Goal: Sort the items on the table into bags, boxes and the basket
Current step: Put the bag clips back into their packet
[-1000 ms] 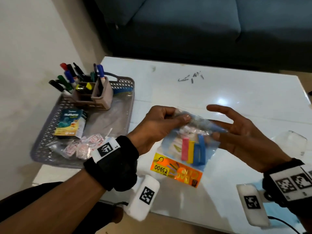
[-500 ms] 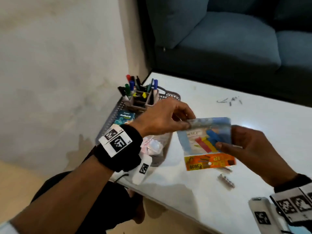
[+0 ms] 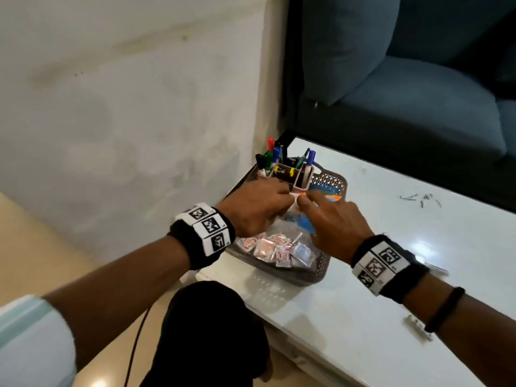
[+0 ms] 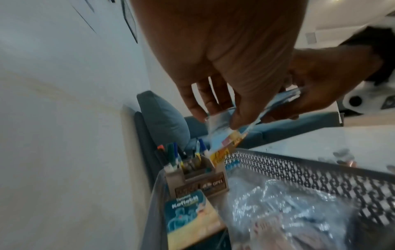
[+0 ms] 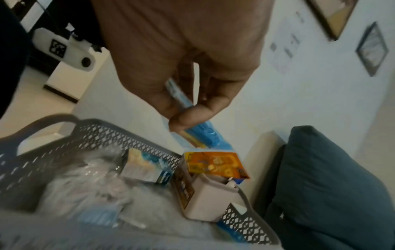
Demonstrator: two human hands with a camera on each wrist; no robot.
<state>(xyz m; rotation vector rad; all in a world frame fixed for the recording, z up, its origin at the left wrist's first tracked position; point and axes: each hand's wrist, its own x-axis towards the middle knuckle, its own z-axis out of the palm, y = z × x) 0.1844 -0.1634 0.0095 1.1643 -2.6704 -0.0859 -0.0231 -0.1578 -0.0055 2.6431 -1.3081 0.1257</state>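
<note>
my fingers (image 4: 241,116) of the left hand (image 3: 252,209) pinch one edge of the clip packet (image 5: 210,150), and the thumb and fingers of my right hand (image 3: 333,222) pinch its other side, so both hands hold it over the far end of the basket (image 3: 321,270). going from big to small: the blue sofa (image 3: 418,88) is behind the white bench (image 3: 391,289), and the grey basket sits at the bench corner near the wall. inside it a pen holder (image 3: 289,174) stands at the far end with markers upright, a teal and yellow box (image 4: 190,213) lies just beside the holder, and a clear bag of small sachets (image 3: 276,248) lies at the near end. the packet's orange card hangs just above the holder.
</note>
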